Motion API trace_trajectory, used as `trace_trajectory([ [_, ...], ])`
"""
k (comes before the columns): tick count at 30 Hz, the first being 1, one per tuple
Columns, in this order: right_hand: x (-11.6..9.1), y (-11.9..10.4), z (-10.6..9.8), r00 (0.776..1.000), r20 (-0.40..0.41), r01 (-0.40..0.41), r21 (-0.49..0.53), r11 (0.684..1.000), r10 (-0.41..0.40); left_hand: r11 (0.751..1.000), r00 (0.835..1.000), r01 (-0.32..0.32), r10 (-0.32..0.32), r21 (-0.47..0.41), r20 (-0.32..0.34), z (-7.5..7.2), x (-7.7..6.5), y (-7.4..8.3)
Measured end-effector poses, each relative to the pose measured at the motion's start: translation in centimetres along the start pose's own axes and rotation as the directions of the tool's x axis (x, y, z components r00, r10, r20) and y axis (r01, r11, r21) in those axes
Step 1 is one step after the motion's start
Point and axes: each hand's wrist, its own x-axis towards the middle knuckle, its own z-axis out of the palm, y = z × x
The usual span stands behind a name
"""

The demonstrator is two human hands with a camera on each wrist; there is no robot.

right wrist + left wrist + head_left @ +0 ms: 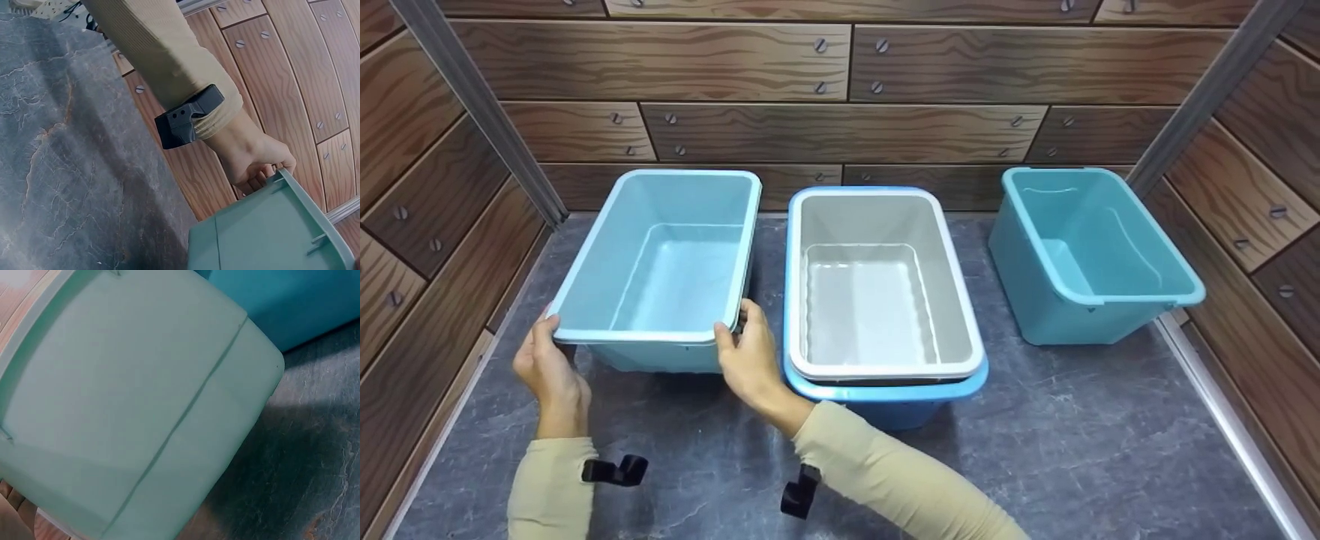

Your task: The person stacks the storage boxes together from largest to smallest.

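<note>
Both hands hold a light blue plastic bin (660,355) by the near corners of its rim. At the near left corner, my left hand (551,367) grips with the thumb over the edge and fingers beneath. My right hand (750,356) pinches the near right corner, thumb on top, its other fingers partly hidden behind the rim. The left wrist view is filled by the bin's outer wall (129,377), with dark shadow under its lower edge. In the right wrist view, the left hand (256,160) curls around the rim corner.
Right beside it, a grey bin (885,370) with a white rim sits nested inside a blue bin (900,411). A teal bin (1080,319) stands at the far right. Wood-patterned panels (840,131) enclose the dark marbled surface (1080,442) on three sides.
</note>
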Motion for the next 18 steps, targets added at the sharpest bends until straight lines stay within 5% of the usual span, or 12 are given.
trace_trajectory([
  [8,-0.1,-0.4,-0.5,0.999,-0.005,0.045,0.007,0.999,-0.045,0.999,0.999,-0.037,0.037,0.004,0.039,0.2,-0.5,0.3],
  [18,-0.2,-0.9,-1.2,0.999,0.034,0.009,0.085,0.996,-0.012,0.997,0.999,-0.04,0.04,-0.059,-0.003,0.6,-0.8,0.8],
])
